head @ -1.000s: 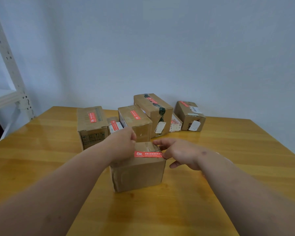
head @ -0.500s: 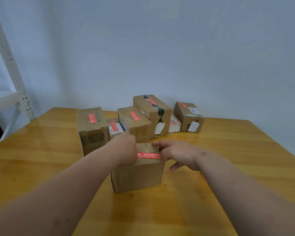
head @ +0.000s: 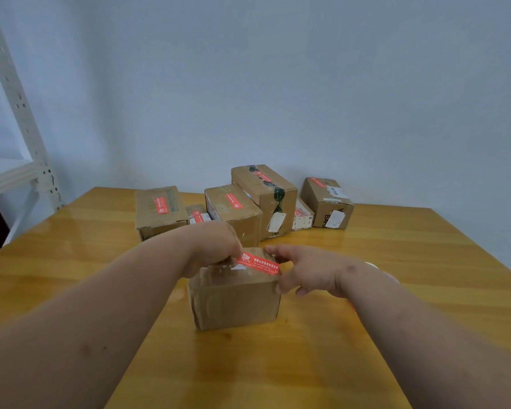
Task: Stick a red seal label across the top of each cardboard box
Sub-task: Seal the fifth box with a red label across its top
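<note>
A small cardboard box (head: 235, 299) stands on the wooden table (head: 396, 290) in front of me. A red seal label (head: 258, 263) with white print stretches over the box's top, slightly slanted. My left hand (head: 216, 246) pinches the label's left end above the box's top. My right hand (head: 304, 268) pinches the label's right end at the box's right top edge. Whether the label is stuck down flat cannot be told.
Several cardboard boxes stand in a row at the back, each with a red label on top: a wide one (head: 160, 212), a middle one (head: 233, 212), a tall one (head: 266, 196), a right one (head: 326, 202). A white metal shelf (head: 15, 137) stands left.
The label has tilted: its left end rose with my left hand, and its right end came down toward the box's right top edge with my right hand.
</note>
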{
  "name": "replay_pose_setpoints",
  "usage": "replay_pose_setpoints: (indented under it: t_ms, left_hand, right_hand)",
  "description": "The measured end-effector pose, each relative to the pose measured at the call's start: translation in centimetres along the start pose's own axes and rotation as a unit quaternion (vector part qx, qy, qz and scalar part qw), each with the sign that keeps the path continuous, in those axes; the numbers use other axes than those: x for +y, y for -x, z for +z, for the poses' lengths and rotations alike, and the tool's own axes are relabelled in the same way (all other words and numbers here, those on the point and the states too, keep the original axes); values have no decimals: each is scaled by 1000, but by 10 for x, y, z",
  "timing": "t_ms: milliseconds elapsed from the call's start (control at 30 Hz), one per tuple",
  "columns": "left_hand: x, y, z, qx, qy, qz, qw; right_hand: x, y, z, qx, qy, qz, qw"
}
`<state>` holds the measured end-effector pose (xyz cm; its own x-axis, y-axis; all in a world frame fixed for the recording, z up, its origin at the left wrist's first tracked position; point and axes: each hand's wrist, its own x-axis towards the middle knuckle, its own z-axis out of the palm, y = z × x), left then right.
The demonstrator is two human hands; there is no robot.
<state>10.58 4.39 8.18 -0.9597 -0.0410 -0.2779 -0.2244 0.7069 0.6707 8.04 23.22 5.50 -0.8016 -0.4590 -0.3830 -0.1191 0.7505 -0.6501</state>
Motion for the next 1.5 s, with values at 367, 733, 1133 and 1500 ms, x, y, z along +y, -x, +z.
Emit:
replay_pose_setpoints:
  t_ms: [367,733,1133,1500]
  left_hand:
    - [-12,-1,-14,-29,216,-5,976]
    - [-21,-4,-21,19,161,-7,987]
    - [-32,-10,-20,40,111,-36,992]
    - [-30,-10,-9,52,-21,-35,998]
  right_hand:
    - [4,4,-6,56,-137,-19,989]
    - [-22,-2,1,182,-146,-75,969]
    - [-29,-9,7,194,-60,-71,977]
    - [-29,-29,17,185,102,-41,977]
